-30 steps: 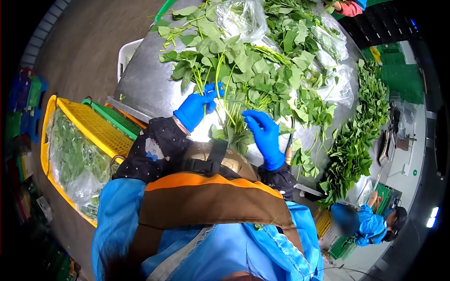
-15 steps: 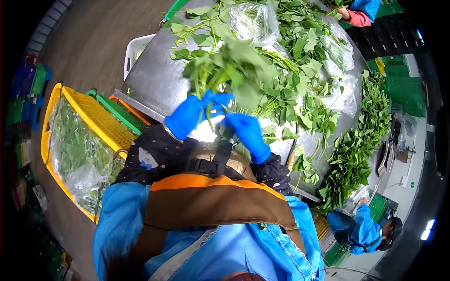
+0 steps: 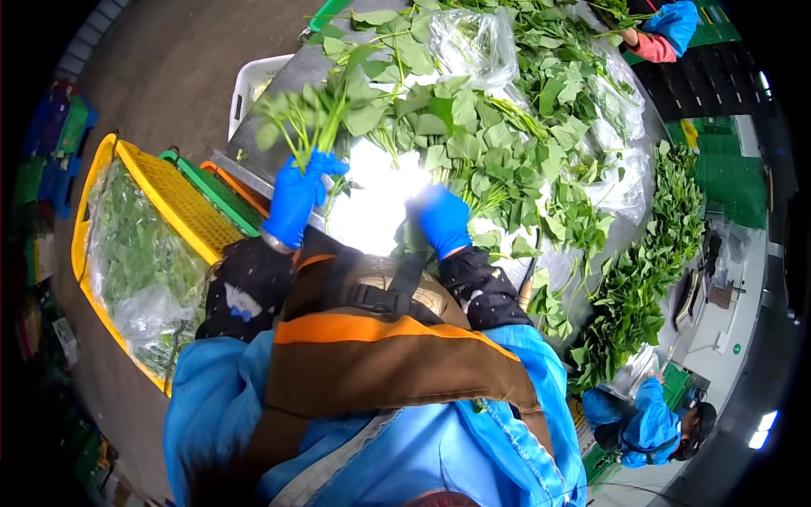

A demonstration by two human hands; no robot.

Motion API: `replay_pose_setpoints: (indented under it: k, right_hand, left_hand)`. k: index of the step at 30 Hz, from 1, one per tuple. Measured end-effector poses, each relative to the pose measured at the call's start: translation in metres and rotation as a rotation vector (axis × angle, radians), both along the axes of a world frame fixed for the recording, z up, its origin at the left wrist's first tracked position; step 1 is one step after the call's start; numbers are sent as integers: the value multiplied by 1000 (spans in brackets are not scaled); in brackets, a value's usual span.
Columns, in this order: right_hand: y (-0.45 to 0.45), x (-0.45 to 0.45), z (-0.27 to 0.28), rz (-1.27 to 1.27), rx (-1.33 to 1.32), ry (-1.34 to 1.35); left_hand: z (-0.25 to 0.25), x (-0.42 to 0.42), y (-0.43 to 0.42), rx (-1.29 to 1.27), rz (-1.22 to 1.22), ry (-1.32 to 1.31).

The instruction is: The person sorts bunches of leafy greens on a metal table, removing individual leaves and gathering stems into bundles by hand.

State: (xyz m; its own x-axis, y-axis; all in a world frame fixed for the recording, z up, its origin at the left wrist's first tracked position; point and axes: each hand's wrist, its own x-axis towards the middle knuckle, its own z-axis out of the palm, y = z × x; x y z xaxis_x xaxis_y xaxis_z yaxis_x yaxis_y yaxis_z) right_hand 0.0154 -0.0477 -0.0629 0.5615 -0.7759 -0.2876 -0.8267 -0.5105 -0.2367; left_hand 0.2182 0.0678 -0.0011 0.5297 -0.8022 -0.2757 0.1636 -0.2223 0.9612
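Observation:
My left hand (image 3: 297, 196), in a blue glove, grips a bunch of leafy green stems (image 3: 314, 122) by the lower ends, with the leaves pointing up over the table's left edge. My right hand (image 3: 441, 218), also gloved in blue, is low over the bright front part of the metal table (image 3: 359, 221); its fingers are blurred by motion and glare. Just beyond my right hand lies a pile of leafy greens (image 3: 481, 144). A clear plastic bag (image 3: 473, 46) rests among the greens farther back.
A yellow crate (image 3: 177, 207) of bagged greens stands at left, beside green and orange crates. A white basket (image 3: 245, 89) is behind the table's left edge. More greens (image 3: 638, 279) line the right side. One co-worker's arm (image 3: 659, 42) reaches in top right; another person (image 3: 650, 427) is lower right.
My left hand has moved left with the bunch, away from my right hand. My right hand was close beside it half a second ago and is now apart. The view has shifted slightly.

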Motion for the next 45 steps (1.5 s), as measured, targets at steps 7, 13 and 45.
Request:
replay_pose_setpoints:
  k: [7,13,45]
  right_hand:
    - [-20,-13,38,-405,809,-982]
    - [-2,-21,64,-422,822,-1129]
    - [-20,-57,93,-538,1147,-1900]
  left_hand:
    - [61,23,-17,-386,90,362]
    - [-17,-32,-36,-242,9,730]
    - [27,-34,-60,-313,-73,599]
